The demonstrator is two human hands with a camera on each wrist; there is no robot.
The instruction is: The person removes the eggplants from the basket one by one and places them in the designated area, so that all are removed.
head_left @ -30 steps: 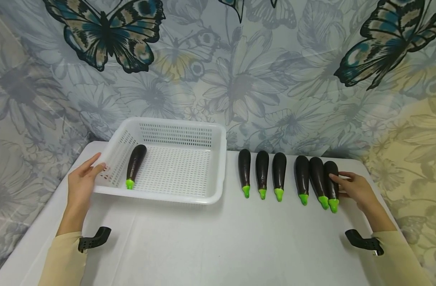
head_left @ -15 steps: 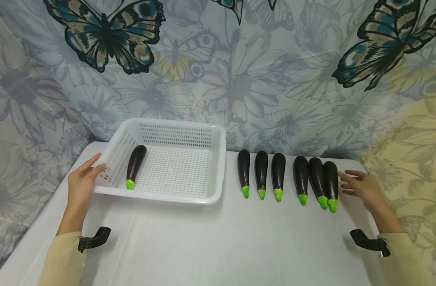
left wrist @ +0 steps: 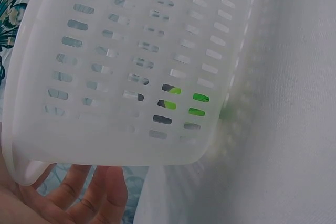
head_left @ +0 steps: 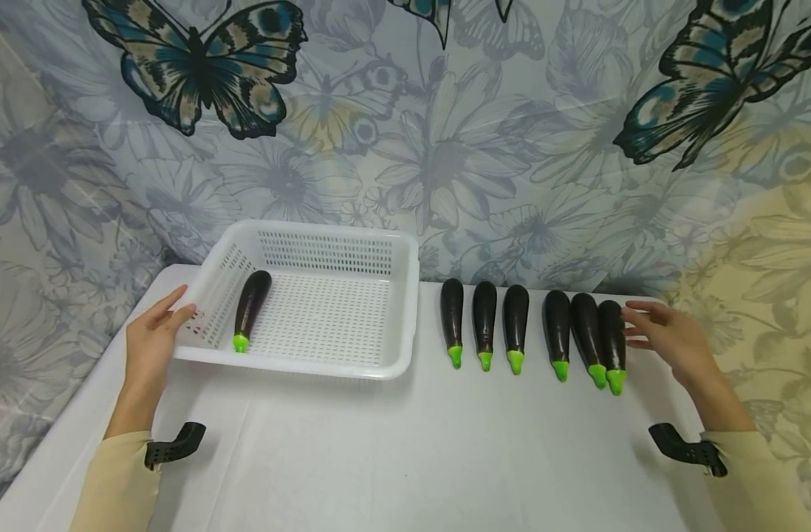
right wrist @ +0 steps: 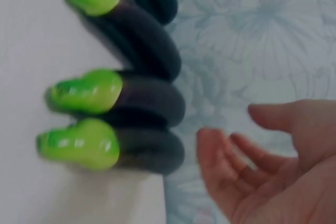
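In the head view, my left hand [head_left: 149, 336] grips the left side of a white plastic basket [head_left: 299, 363], with its fingers showing past the basket's corner in the left wrist view. One dark eggplant [head_left: 251, 307] with a green stem end lies inside, toward the left. My right hand [head_left: 671, 340] is beside the rightmost eggplant [head_left: 612, 336], fingertips close to its upper right side. In the right wrist view its thumb and fingers are spread apart with nothing between them. Right by that eggplant lies a second one [head_left: 586, 332], and a third [head_left: 557, 332] is just left.
Three more eggplants, among them a middle one [head_left: 484, 321], lie spaced out between the basket and the right group. All are on a white-covered table [head_left: 405, 451], stem ends toward me. A butterfly-print cloth [head_left: 459, 162] hangs behind the table's back edge.
My right hand has let go of the rightmost eggplant, drawn off to the right, then moved toward the far end of it. The left hand and basket have stayed in place.
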